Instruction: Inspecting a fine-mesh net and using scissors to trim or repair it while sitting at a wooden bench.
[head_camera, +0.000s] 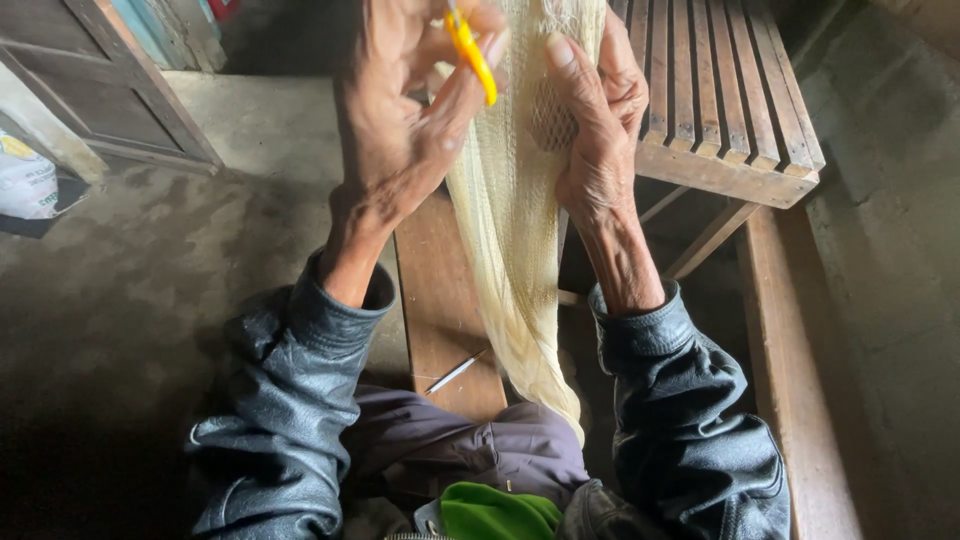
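A long bundle of pale yellow fishing net (510, 240) hangs from the top of the view down past my knees. My left hand (400, 130) is raised and closed on a small yellow tool (472, 52), held against the net. To the right of it, my right hand (598, 130) pinches a patch of the net mesh between thumb and fingers. Both arms wear dark leather sleeves.
A wooden slatted bench (730, 110) stands at the upper right. A brown plank (440, 310) runs under the net, with a thin white stick (452, 374) lying on it. The floor (150, 280) is grey concrete. A wooden door panel (110, 80) and a white sack (25, 180) are at the left.
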